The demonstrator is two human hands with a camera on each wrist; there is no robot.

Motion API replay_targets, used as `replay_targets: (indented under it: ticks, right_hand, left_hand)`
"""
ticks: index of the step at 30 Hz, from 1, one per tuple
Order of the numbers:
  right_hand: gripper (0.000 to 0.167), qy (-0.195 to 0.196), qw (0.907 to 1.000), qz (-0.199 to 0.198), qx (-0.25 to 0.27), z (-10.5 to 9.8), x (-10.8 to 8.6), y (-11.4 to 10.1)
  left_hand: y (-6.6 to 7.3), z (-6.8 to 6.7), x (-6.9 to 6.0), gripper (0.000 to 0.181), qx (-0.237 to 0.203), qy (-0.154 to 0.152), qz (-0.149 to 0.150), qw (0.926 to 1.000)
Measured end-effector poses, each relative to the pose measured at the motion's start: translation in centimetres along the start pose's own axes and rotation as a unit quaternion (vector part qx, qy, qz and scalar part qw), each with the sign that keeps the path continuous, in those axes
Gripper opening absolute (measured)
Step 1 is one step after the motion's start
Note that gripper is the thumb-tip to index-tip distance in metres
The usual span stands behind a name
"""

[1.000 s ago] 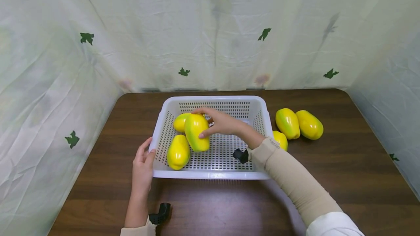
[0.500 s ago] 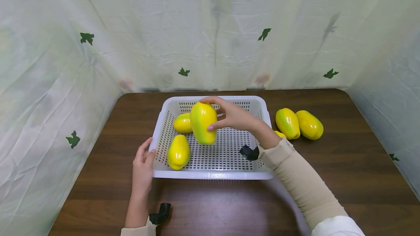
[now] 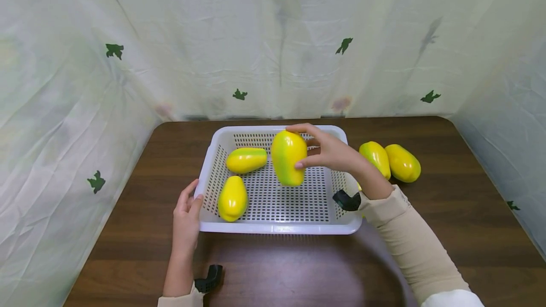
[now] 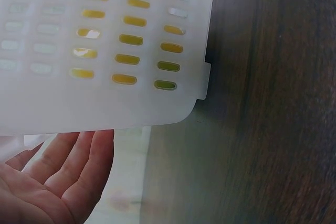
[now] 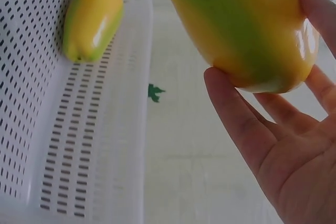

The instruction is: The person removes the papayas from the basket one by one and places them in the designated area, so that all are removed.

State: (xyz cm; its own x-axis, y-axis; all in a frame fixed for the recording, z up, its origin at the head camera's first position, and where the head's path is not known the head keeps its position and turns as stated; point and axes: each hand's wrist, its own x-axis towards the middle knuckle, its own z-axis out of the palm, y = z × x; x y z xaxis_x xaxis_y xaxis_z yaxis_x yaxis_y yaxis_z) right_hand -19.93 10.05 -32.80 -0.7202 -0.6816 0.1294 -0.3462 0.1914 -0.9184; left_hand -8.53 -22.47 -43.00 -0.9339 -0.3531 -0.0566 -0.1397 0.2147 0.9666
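Observation:
My right hand (image 3: 330, 151) holds a yellow-green fruit (image 3: 288, 158) above the white basket (image 3: 279, 228), thumb and fingers around its right side. In the right wrist view the fingers pinch the same fruit (image 5: 247, 24) clear of the basket wall. Two more fruits lie in the basket's left part, one lengthwise (image 3: 246, 160) at the back and one (image 3: 232, 199) nearer the front. The left hand (image 3: 186, 217) grips the basket's left rim. From the left wrist camera, its curved fingers (image 4: 79, 171) show by the white basket wall (image 4: 105, 103).
Two yellow fruits (image 3: 403, 163) lie side by side on the brown table (image 3: 452, 212) right of the basket; another is mostly hidden behind the right forearm. Pale cloth (image 3: 307, 60) with green leaf shapes hangs behind and at both sides.
My right hand has carried the fruit up and to the right, away from the two left in the basket, uncovering the back one. The left hand has stayed at the rim.

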Motion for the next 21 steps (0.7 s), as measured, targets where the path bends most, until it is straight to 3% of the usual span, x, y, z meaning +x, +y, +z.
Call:
replay_targets:
  ticks: [10,21]
  right_hand:
    - [0.073,0.040,0.9986,0.017,-0.031,-2.4,-2.9,1.3]
    - [0.074,0.063,0.9973,0.034,-0.016,-4.1,-6.5,2.7]
  left_hand:
    - [0.1,0.1,0.0,0.042,-0.001,0.002,-0.001,1.0000]
    - [0.0,0.0,0.0,0.042,-0.001,0.001,0.002,1.0000]
